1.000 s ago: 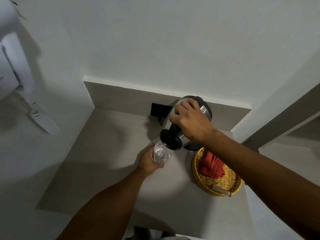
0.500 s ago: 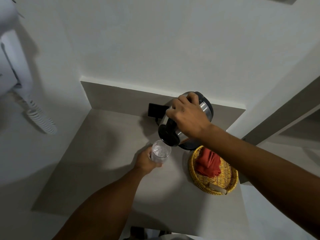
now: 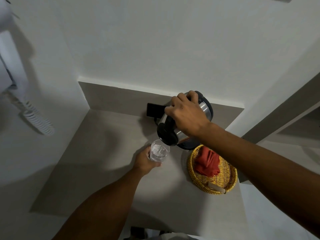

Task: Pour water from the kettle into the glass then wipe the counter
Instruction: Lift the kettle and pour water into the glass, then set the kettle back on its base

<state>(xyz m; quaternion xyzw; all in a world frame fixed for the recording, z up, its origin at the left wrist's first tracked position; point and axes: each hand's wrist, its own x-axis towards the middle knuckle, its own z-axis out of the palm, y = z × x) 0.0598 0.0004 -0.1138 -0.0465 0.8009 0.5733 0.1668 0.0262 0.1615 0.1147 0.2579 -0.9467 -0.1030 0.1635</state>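
R hand [image 3: 187, 116]: gripping kettle [image 3: 183, 125], tilted, spout just over glass rim.
L hand [image 3: 144, 162]: wrapped round glass [image 3: 158, 153], part-filled w/ water, on bench [image 3: 97, 153].
Wicker basket [image 3: 213, 172]: right of glass, holds red cloth [image 3: 207, 161].

We see a silver kettle [image 3: 202, 108] with black lid, a clear glass [image 3: 158, 153], a rust-red cloth [image 3: 207, 161] in a yellow woven basket [image 3: 199, 181], on a grey-beige counter [image 3: 103, 153].

Likely a hotel room: wall-mounted hairdryer [image 3: 10, 70] with coiled cord, kettle [image 3: 187, 125] and wicker tray [image 3: 214, 186] on a small counter [image 3: 103, 153].
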